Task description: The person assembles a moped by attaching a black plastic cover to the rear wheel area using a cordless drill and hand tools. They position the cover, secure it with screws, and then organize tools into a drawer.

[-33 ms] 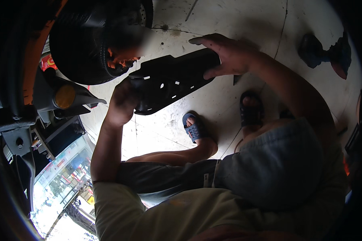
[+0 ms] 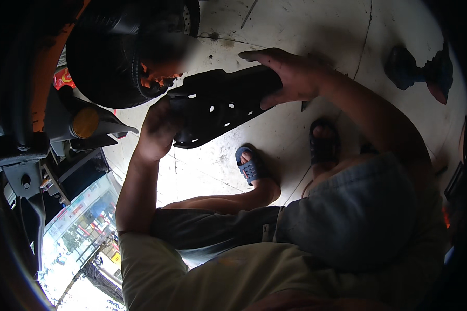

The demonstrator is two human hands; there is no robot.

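Observation:
A long black plastic panel [image 2: 228, 96], pierced with several small slots and holes, is held slanted above the floor in front of me. My left hand [image 2: 158, 132] grips its left end; shadow blurs the fingers there. At the wider right end, my right hand [image 2: 298, 78] clasps the edge, with the thumb on the near side and the fingers stretched along the far side. Just beyond the panel's left end stands a black tyre [image 2: 91, 70] with orange parts [image 2: 158, 78] beside it.
On the left are an orange vehicle part [image 2: 44, 78], a round amber reflector [image 2: 85, 123] and a metal bracket [image 2: 23, 179]. A glass display case [image 2: 83, 223] stands lower left. Below the panel are my sandalled feet [image 2: 251, 166]. A dark lumpy object [image 2: 412, 70] lies at the far right.
My right hand and the panel's right end have dipped slightly toward me and a little left. My left hand keeps its grip in nearly the same place.

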